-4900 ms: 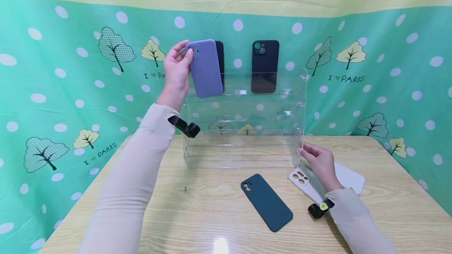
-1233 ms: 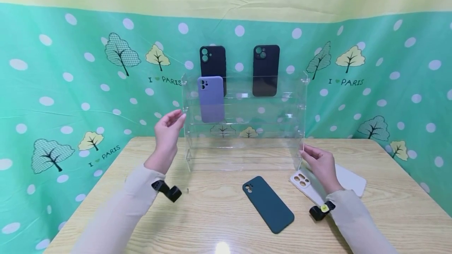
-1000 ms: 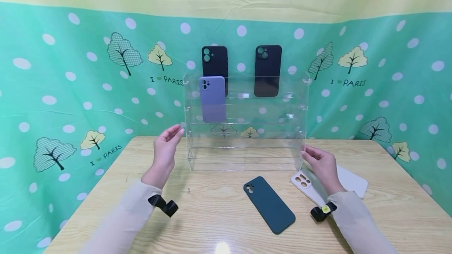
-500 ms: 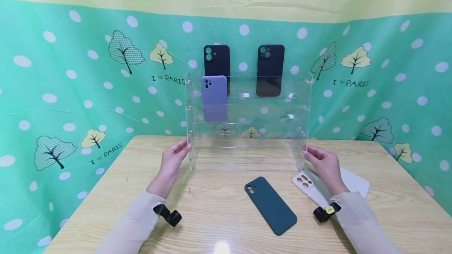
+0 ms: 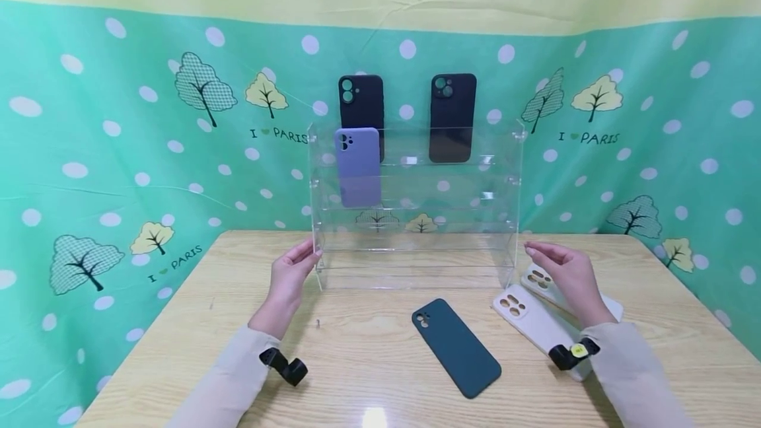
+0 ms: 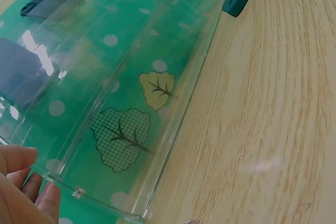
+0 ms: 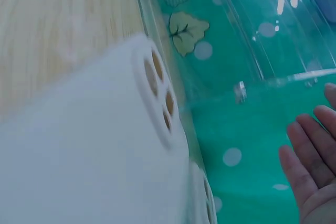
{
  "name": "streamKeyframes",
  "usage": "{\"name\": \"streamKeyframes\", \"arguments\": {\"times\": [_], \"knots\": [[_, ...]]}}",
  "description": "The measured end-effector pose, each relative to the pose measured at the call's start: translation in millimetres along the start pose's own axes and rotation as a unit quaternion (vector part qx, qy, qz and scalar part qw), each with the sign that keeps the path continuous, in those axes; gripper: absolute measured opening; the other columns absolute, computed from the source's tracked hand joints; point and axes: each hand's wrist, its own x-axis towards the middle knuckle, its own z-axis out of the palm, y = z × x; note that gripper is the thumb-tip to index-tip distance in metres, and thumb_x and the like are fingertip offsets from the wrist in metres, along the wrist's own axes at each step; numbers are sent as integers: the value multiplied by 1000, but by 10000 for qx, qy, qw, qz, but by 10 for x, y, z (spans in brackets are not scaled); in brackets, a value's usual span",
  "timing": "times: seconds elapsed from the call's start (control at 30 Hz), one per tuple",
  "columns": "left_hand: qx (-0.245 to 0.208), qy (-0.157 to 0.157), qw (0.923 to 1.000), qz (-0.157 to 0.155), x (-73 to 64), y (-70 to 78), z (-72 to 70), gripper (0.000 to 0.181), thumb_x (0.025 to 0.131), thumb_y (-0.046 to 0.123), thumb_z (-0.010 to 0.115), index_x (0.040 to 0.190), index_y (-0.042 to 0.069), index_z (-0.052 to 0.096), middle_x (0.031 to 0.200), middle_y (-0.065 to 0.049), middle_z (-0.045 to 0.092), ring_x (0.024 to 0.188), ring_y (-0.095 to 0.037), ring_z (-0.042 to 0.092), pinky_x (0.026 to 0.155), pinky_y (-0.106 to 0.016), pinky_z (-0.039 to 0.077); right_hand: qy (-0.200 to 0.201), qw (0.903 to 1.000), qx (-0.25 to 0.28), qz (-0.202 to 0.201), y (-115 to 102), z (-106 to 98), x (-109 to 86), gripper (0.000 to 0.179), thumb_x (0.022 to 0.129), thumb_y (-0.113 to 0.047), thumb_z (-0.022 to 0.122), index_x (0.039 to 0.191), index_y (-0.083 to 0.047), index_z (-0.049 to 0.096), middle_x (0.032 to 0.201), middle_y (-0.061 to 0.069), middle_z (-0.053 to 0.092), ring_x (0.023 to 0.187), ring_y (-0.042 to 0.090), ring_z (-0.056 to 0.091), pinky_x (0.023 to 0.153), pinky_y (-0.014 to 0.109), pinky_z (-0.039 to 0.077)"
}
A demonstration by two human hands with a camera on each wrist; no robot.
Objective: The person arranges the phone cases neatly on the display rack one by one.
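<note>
While a person's right hand [image 5: 567,283] hovers just beside the right end of a clear acrylic rack with stepped shelves [image 5: 410,276], its fingers loosely bent, parted and holding nothing, the left hand [image 5: 288,283] grips the opposite side panel low on its edge between thumb and fingers. The rack stands upright on a light wood-grain table [image 5: 368,368], bearing three phone cases. On its top shelf, a matte black case with a cluster of lens holes [image 5: 362,99] stands toward the left, and a second black case with a rounded camera corner [image 5: 453,98] stands toward the right, the lower part of the latter showing through the clear front. One shelf down, a lavender case [image 5: 359,167] stands at the left, overlapping the lower part of the black case behind it.

Three more cases lie on the tabletop. A dark teal case [image 5: 456,347] rests at a slant in front of the rack. To its right, a white case with large lens cutouts [image 5: 542,326] lies beside a similar white case [image 5: 553,291], partly hidden beneath the right hand. A green curtain with white dots and printed trees [image 5: 119,183] hangs behind.
</note>
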Motion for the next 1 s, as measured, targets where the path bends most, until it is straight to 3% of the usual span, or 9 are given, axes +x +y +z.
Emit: {"name": "streamKeyframes", "arguments": {"times": [0.07, 0.2, 0.33, 0.53, 0.8, 1.0], "knots": [[-6, -3, 10000, -9, -6, 2, -2, 44, 87, 0, 63, 129, -1, 52, 131, -18, 53, 89, 3, 62, 88, -16, 49, -127, 9996, -262, -12, 14, -67, 7, 55, 90, -49, 57, 125, -7, 60, 121, 0, 64, 96, -10, 54, 81, 14, 48], [-24, 15, 10000, 51, -15, 3, -4, 43, 87, 0, 63, 128, -2, 52, 130, -18, 54, 89, 2, 63, 88, -16, 49, -532, 9950, -844, -41, 14, -207, 48, 59, 91, -52, 53, 128, -6, 57, 128, 14, 59, 113, 18, 55, 92, 39, 49], [-10, 16, 9999, 132, -12, 3, 0, 42, 87, 0, 63, 128, -2, 53, 128, -16, 57, 91, 1, 63, 88, -16, 49, -988, 9863, -1283, -309, 17, -346, 123, 58, 93, -48, 53, 132, -5, 53, 134, 22, 52, 120, 41, 47, 92, 56, 44], [-51, -22, 9999, 163, 3, -11, -5, 43, 86, -1, 63, 128, -3, 52, 129, -18, 55, 90, 2, 63, 88, -17, 49, -1547, 9750, -1437, -698, 140, -485, 253, 54, 92, -40, 59, 133, -7, 52, 138, 23, 46, 126, 46, 39, 95, 60, 40], [-177, 14, 9998, 128, 7, -39, -3, 42, 86, -2, 63, 127, -4, 53, 131, -22, 51, 89, 0, 64, 88, -17, 49, -2316, 9591, -1428, -776, 344, -472, 360, 55, 88, -34, 66, 136, -11, 51, 138, 22, 47, 125, 49, 40, 92, 66, 38], [-108, -2, 9999, 79, 16, -36, -6, 42, 87, 0, 63, 127, -2, 53, 131, -19, 54, 90, 1, 63, 88, -16, 49, -2428, 9581, -1337, -714, 408, -428, 388, 65, 85, -32, 69, 139, -6, 45, 142, 25, 40, 129, 52, 30, 96, 70, 29]]}}
